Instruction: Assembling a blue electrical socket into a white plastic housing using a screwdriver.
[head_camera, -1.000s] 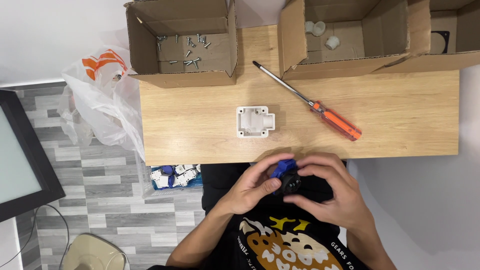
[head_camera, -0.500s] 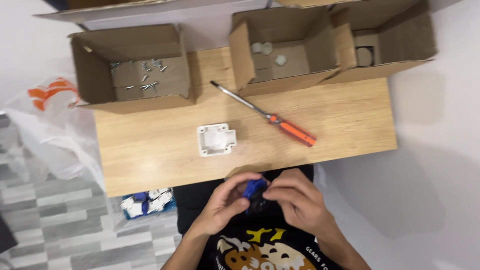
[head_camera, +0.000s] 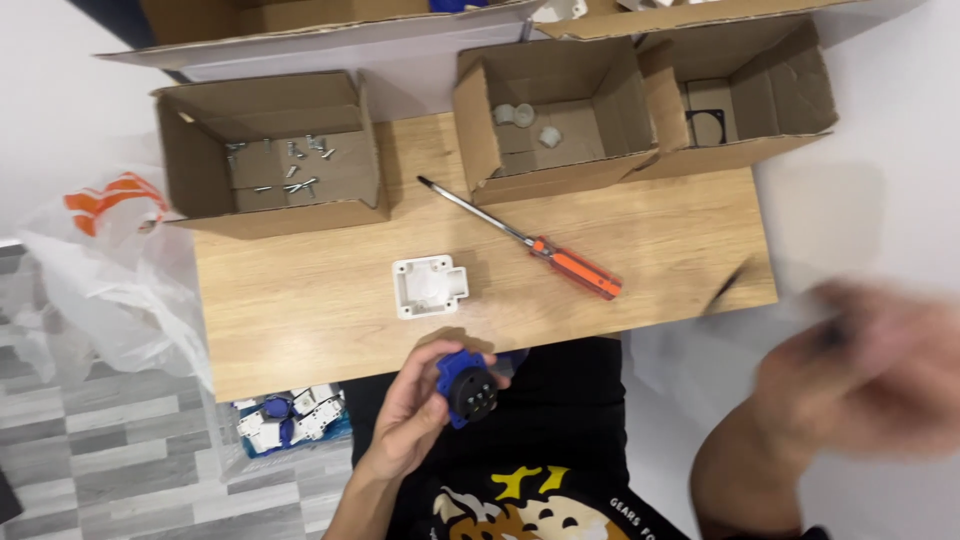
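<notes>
Below the near edge of the light wooden table (head_camera: 300, 330), gripped in the curled left hand (head_camera: 415, 415): blue-and-black round plastic socket (head_camera: 468, 390); out right, blurred right hand (head_camera: 860, 370), grip unreadable; mid-assembly, probably; steadier aim needed next.

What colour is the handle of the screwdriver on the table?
Orange, with a black collar; the screwdriver shows clearly in the head view.

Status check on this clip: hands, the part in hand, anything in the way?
Left hand grips blue-and-black round plastic socket part. Right hand off to the side, motion-blurred, grip unclear. White plastic housing and orange-handled screwdriver lie apart on wooden table.
</notes>
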